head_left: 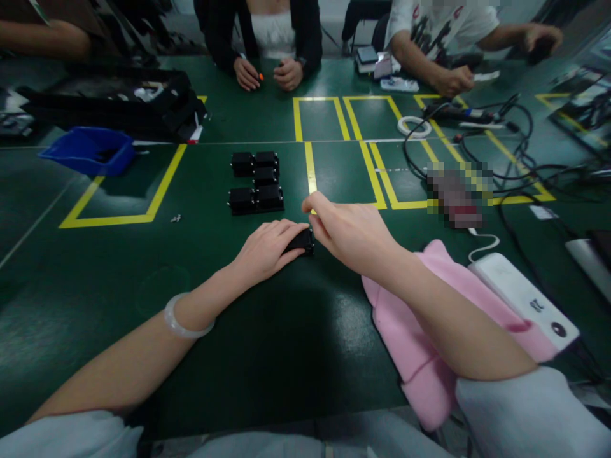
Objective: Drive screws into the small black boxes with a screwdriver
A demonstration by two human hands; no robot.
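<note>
My left hand (267, 248) lies on a small black block (301, 242) on the green table, its fingers wrapped over the block's top. My right hand (348, 232) comes in from the right with its fingers curled and pinched at the block's right end; I cannot see whether anything is between them. A pale bangle (184, 324) circles my left wrist. Behind the hands, several more black blocks (255, 182) sit grouped together on the table.
A blue bin (88, 151) and a black case (119, 102) stand at the far left. Yellow tape outlines (334, 117) mark the table. Cables (482, 146) run at the right, a pink cloth (429, 343) and white device (522, 296) near my right arm. Other people's hands rest along the far edge.
</note>
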